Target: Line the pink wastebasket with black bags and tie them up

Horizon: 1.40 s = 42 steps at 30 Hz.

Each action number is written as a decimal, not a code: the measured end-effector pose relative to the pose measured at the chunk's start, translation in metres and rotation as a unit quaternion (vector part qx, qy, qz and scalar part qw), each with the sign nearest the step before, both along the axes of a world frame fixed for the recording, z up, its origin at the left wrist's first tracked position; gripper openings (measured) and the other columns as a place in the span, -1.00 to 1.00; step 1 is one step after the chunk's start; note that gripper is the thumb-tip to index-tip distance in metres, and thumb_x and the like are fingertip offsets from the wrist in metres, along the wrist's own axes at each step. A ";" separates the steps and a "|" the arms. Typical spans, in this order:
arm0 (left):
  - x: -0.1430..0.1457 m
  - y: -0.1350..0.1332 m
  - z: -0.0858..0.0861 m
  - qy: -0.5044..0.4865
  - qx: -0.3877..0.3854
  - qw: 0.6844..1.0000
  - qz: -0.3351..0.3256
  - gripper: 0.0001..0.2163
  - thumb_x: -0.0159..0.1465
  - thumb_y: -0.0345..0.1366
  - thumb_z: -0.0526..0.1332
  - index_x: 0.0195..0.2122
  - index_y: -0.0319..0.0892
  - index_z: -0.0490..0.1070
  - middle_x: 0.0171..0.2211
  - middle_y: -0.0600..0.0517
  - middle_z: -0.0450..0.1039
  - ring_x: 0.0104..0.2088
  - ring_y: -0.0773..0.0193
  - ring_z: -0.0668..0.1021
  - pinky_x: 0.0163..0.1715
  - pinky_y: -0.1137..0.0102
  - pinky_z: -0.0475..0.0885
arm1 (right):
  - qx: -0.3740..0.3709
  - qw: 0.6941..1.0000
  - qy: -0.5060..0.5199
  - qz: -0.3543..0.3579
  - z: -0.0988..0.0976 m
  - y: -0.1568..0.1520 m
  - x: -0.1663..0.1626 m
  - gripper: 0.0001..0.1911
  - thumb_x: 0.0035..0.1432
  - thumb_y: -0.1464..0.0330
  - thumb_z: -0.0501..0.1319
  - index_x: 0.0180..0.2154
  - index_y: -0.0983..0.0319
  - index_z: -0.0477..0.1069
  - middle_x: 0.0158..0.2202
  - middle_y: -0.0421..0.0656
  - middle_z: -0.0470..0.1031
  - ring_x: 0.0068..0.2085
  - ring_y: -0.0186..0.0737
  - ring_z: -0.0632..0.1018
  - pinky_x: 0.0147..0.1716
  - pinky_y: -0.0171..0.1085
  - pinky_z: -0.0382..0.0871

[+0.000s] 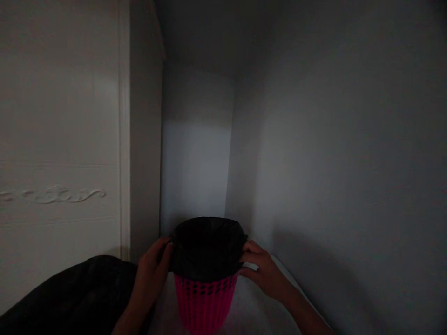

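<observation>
Standing upright at the lower middle of the view, apparently on a pale surface (258, 309) with a rounded right edge: a bright pink, tapering plastic basket (206, 309) with rows of slots around its wall. Inside and turned down over the rim, a thin black plastic liner (209, 269), open at the top. Closed on the liner's edge from opposite sides at rim height, bare left hand (153, 263) and bare right hand (261, 270), both pinching rather than clenched (right thumb set below the fingers, a small gap showing between). Well along, to judge by the wide-spread mouth and the overhang at the front; perhaps only smoothing left at the sides. Impossible to tell the fit at the bottom or beneath the far rim. Soft, creased film against stiff, perforated plastic, with dark showing through the upper slots. At left, a dark, rounded mass (84, 293), too dim for naming its material; behind, an off-white cabinet (59, 102) with raised scrollwork (63, 194), and to the right a smooth grey wall (331, 149).
</observation>
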<state>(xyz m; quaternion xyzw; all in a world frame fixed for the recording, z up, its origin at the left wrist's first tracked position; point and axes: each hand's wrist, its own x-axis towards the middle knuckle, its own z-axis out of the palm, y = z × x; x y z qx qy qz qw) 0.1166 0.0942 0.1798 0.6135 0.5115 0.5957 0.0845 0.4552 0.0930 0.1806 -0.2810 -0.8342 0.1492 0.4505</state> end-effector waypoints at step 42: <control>0.064 0.042 0.100 -0.096 -0.014 0.958 -0.268 -0.34 0.11 0.12 0.46 0.14 -0.14 0.45 0.04 -0.14 0.67 0.05 -0.05 0.67 0.06 0.12 0.59 | -0.049 0.981 0.168 0.080 0.089 0.068 -0.085 -0.73 0.11 0.35 0.26 -0.16 0.09 0.67 0.00 -0.16 0.71 0.02 -0.08 0.66 0.13 -0.07 0.52</control>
